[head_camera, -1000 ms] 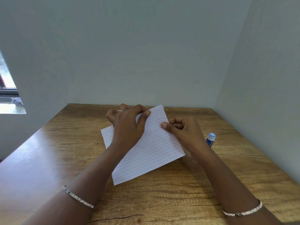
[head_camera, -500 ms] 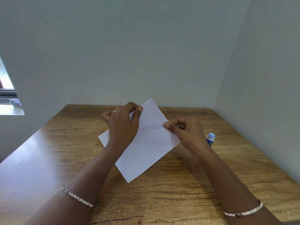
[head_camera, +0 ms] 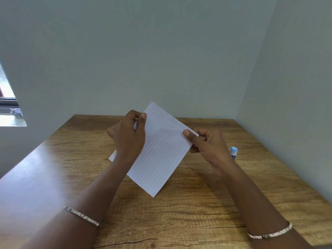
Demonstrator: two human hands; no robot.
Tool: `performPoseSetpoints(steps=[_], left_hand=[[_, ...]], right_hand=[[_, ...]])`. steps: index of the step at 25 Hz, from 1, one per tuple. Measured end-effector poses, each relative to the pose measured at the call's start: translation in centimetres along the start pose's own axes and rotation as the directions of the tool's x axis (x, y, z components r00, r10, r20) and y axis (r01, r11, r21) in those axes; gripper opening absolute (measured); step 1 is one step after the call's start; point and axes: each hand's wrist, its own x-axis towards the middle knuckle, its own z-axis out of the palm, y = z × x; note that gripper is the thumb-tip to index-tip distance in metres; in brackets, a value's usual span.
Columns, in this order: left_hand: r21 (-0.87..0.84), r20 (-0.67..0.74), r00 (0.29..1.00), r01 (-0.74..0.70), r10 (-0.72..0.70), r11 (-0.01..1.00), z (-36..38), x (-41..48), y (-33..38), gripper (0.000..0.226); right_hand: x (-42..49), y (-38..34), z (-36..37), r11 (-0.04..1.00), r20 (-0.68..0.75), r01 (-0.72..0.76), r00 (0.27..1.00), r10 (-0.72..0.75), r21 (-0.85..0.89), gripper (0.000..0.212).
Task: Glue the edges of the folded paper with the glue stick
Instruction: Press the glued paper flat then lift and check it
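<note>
The folded sheet of lined paper [head_camera: 161, 150] is held tilted above the wooden table [head_camera: 197, 212], one corner pointing up, another down. The left hand [head_camera: 128, 137] pinches its upper left edge between thumb and fingers; the right hand [head_camera: 208, 146] pinches the right corner, thumb on top. The blue-capped glue stick [head_camera: 233, 152] lies on the table just behind the right hand. A silver bracelet [head_camera: 81, 216] circles each wrist
</note>
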Motion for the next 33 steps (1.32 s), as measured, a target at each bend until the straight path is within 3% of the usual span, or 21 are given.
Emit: performPoseSetpoints(steps=[4,7,12,17,27,30,33], left_hand=[[-0.074,0.016,0.997,0.078,-0.077,0.994,-0.2,0.2,-0.3,0.031],[-0.16,0.061,0.994,0.101,-0.092,0.982,0.1,0.2,-0.8,0.035],[-0.258,0.105,0.973,0.228,-0.207,0.939,0.1,0.4,-0.9,0.034],[-0.296,0.144,0.96,0.273,-0.24,0.915,0.1,0.3,-0.5,0.032],[-0.403,0.171,0.917,0.399,-0.36,0.824,0.2,0.6,-0.5,0.03],[-0.431,0.179,0.876,0.479,-0.448,0.765,0.1,0.7,-1.0,0.029],[-0.428,0.194,0.867,0.495,-0.458,0.756,0.2,0.6,-1.0,0.028]], right_hand=[[0.0,0.0,0.2,0.997,-0.041,0.039,0.998,-0.042,-0.063,0.02],[-0.1,-0.2,0.1,0.999,-0.078,0.05,0.996,-0.05,-0.014,0.019],[-0.3,-0.4,0.1,0.997,0.094,0.01,0.995,-0.017,0.073,0.016],[-0.3,-0.2,0.2,0.998,0.046,0.03,0.998,-0.033,0.05,0.015],[-0.5,-0.4,0.0,0.991,0.252,-0.093,0.966,0.064,0.101,0.024],[-0.7,-0.3,0.1,0.99,0.356,-0.14,0.926,0.127,0.01,0.025],[-0.6,-0.2,0.1,0.991,0.295,-0.13,0.946,0.134,-0.032,0.024]])
